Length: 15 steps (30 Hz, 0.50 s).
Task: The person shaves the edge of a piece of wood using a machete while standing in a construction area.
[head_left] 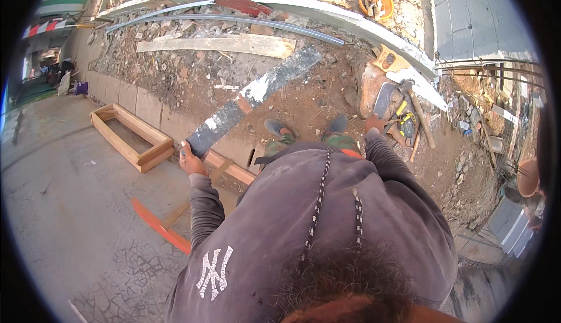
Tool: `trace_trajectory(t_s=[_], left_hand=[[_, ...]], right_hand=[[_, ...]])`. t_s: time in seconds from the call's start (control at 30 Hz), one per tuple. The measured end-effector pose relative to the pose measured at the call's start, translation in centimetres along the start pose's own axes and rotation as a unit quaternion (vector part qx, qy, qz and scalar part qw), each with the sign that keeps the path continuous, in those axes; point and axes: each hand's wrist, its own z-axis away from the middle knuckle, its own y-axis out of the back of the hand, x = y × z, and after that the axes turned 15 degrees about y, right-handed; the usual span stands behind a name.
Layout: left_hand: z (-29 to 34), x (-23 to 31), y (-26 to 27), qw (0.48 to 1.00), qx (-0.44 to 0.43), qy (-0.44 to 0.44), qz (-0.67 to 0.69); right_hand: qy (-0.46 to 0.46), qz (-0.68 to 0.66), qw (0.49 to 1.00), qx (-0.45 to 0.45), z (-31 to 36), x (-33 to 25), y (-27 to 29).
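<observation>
My left hand [191, 160] is closed around the near end of a long dark plank [225, 122] with white patches, which slants away over the dirt to the far right. My right hand [375, 124] is closed at the handle end of a machete [384, 98] with a broad dark blade; the handle is mostly hidden by my fingers. Right beside that hand lie a yellow and black tape measure [406, 126] and a hammer [422, 112] with a wooden handle. Beyond them rests a handsaw [418, 80] with a light wooden grip.
A rectangular wooden frame [153, 158] lies on the pavement to the left. Nearer me is an orange curved piece [160, 228]. Ahead, a pale board [222, 45] and a grey pipe [269, 22] cross the rubble before a low white kerb [333, 11]. An orange bucket [390, 8] stands beyond.
</observation>
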Motion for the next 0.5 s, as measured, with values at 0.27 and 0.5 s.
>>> trace_trajectory(t_s=[0.27,0.5], left_hand=[[-7.2,-2.4,6.1,0.994,-0.042,0.072,0.072],[-14.7,-4.2,12.7,0.982,-0.078,0.084,0.15]], right_hand=[[0.188,0.231,0.944,0.142,5.3,-6.2,-0.8],[0.15,-0.358,0.747,-0.539,22.5,-27.4,-11.0]])
